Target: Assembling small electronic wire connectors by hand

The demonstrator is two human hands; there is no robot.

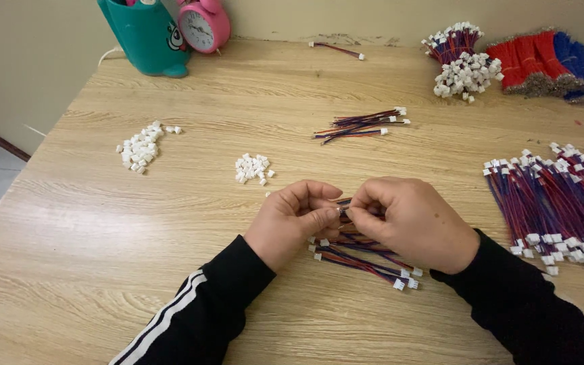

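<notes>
My left hand [292, 217] and my right hand [410, 220] meet over the wooden table [170, 223], fingertips pinched together on the end of a thin red, blue and black wire lead [343, 211]. What sits at the pinched tip is hidden by my fingers. Under my hands lies a small bunch of similar wire leads [366, 260] with white plug ends. A small pile of loose white connector housings [253, 168] lies just beyond my left hand.
A larger pile of white housings [140, 147] lies at left. Another wire bunch [363, 125] sits mid-table, a big heap of leads [562, 199] at right, bundled leads [464, 57] and red and blue wire bundles [542, 61] at the back. A teal cup [144, 35] and pink clock [203, 24] stand far left.
</notes>
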